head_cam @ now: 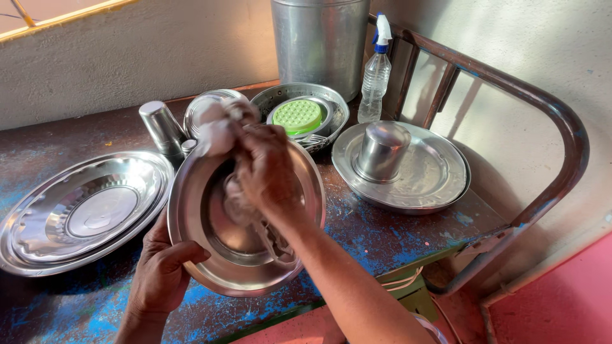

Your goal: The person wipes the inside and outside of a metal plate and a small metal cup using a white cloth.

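Observation:
My left hand [162,267] grips the lower left rim of a round steel plate [204,255], holding it tilted above the table. My right hand [264,169] is closed on a bunched white cloth [217,130] and presses it against the plate's inner face. Part of the cloth hangs down under my right wrist. The plate's middle is mostly hidden by the hand and cloth.
A worn blue table [382,232] bears stacked steel plates [83,210] at left, an upturned steel tumbler [160,127], a bowl with a green lid [298,116], a plate with an upturned steel cup [382,151], a spray bottle [376,73] and a large steel can [319,38]. A metal rail [561,127] stands right.

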